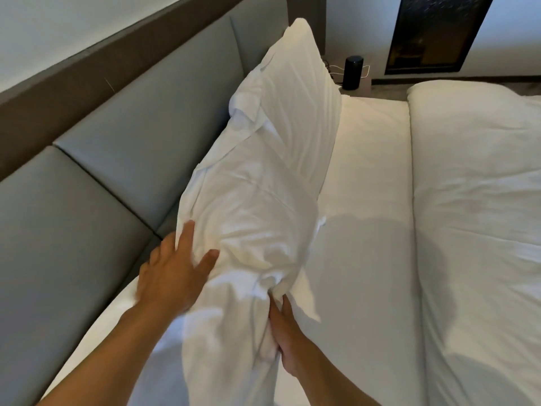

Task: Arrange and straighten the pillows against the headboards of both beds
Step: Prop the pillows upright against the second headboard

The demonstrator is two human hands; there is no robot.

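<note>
Two white pillows stand leaning against the grey padded headboard (126,159). The far pillow (301,92) is upright at the bed's far end. The near pillow (248,212) is crumpled and tilted, overlapping the far one. My left hand (172,268) lies flat with spread fingers on the near pillow's left side, between it and the headboard. My right hand (285,332) pinches a fold of the near pillow's case at its lower end.
A white sheet (366,200) covers the mattress. A folded white duvet (480,200) lies on the right. Beyond the bed, a bedside table (361,83) holds a black cylinder speaker (352,72) and cables. A dark framed panel (433,33) leans on the wall.
</note>
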